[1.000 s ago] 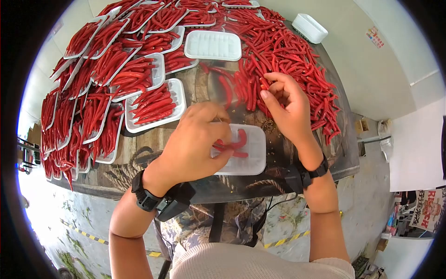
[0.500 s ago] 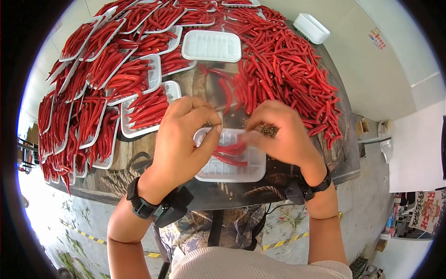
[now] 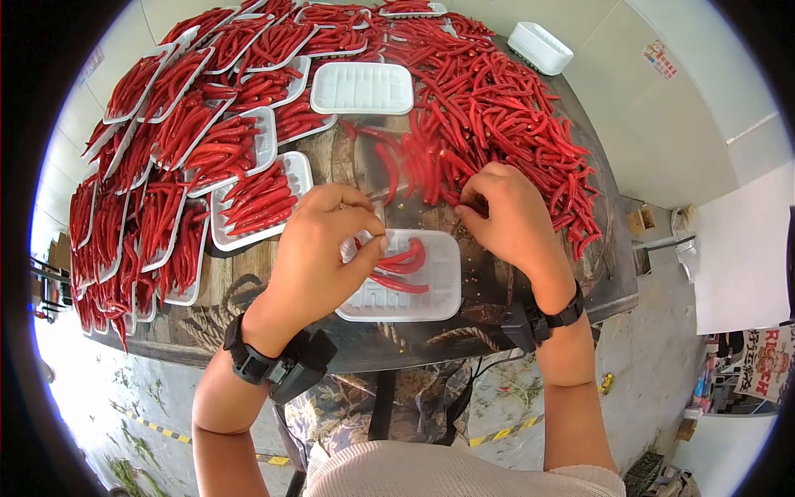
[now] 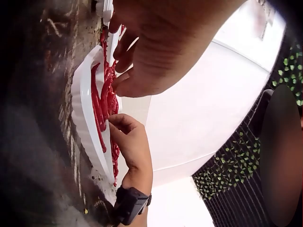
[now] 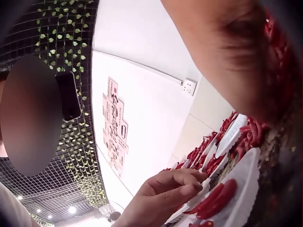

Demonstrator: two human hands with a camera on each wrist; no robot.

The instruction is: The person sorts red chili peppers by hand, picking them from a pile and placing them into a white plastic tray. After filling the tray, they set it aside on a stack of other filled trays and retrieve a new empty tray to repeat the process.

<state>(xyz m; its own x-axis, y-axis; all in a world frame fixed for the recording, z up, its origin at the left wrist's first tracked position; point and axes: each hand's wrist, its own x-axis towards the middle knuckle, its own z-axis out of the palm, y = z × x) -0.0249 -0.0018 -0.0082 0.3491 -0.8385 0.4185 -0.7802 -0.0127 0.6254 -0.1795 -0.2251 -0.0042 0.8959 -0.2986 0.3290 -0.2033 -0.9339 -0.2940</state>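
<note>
Produce packing spot, market-style

Table (image 3: 273, 273) heaped with red chillies (image 3: 497, 108), rows of filled white trays (image 3: 248, 199), poster (image 5: 115, 128) on wall.

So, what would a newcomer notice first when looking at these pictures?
First the big loose heap of red chili peppers covering the far right of the wooden table, then the rows of filled white foam trays on the left. Nearest the person, the left hand pinches the edge of a nearly empty white foam tray, while the right hand reaches into the heap.

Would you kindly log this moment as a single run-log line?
left hand: pinches rim of white tray | tray: few red chilies | right hand: fingers curled at loose chili pile, grip unclear
</note>
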